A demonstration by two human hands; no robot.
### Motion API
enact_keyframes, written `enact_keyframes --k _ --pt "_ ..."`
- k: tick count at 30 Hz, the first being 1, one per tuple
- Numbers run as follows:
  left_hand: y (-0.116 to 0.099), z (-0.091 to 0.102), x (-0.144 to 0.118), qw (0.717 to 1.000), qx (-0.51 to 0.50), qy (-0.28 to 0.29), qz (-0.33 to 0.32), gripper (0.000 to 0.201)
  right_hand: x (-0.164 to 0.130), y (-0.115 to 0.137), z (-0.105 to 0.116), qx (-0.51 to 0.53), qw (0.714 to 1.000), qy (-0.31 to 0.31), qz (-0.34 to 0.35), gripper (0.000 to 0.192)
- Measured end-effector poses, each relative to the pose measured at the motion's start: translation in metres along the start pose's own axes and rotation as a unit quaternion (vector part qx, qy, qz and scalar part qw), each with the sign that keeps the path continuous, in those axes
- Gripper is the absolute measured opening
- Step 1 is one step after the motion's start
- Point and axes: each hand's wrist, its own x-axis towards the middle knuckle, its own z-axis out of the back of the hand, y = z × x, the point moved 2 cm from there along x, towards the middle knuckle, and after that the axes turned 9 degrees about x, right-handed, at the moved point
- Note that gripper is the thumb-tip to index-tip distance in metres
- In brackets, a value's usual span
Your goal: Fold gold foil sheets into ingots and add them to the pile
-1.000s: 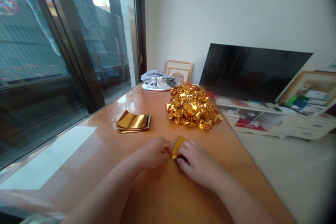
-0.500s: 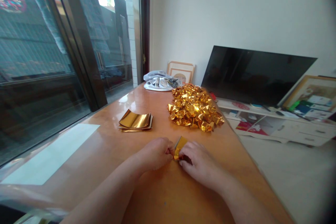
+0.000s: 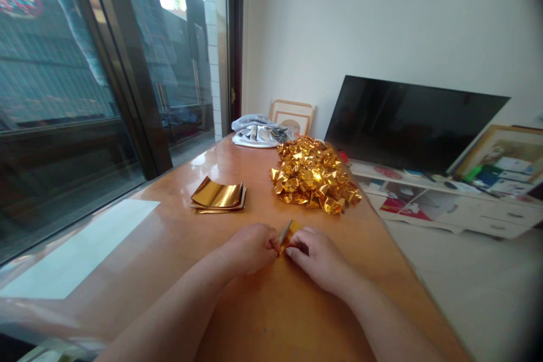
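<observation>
Folded gold foil sheet (image 3: pixel 289 236): metallic paper, mirror-glossy, sharply creased, pinched between the bare left hand (image 3: pixel 251 248) and right hand (image 3: pixel 319 257).

Stack of flat gold foil sheets (image 3: pixel 218 196): same glossy metallic finish, smooth, top sheet slightly curled, pale matt paper edge showing beneath.

Heap of folded gold foil pieces (image 3: pixel 314 173): shiny, crinkled, many bright facets.

Table top (image 3: pixel 271 305): orange-brown wood look, smooth, lacquered, strongly reflective near the window.

Bundle at far end (image 3: pixel 259 131): grey and white cloth, soft, matt, rumpled.

Picture frame (image 3: pixel 292 115): light wood, matt.

Television screen (image 3: pixel 413 123): black, smooth, dull sheen.

Wall (image 3: pixel 360 17): white, matt.

Sliding door (image 3: pixel 63 79): glass, glossy, dark frame.
</observation>
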Motion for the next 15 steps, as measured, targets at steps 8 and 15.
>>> enact_keyframes --k 8,15 --pt "0.0003 0.0013 -0.0031 1.0 0.006 0.003 0.029 0.024 0.0017 -0.0068 -0.0047 -0.002 0.999 -0.021 -0.025 0.015" --pt "-0.0026 0.0057 -0.0074 0.997 0.049 -0.02 0.047 0.019 0.0043 -0.0076 -0.0069 -0.007 0.999 -0.037 -0.032 0.019"
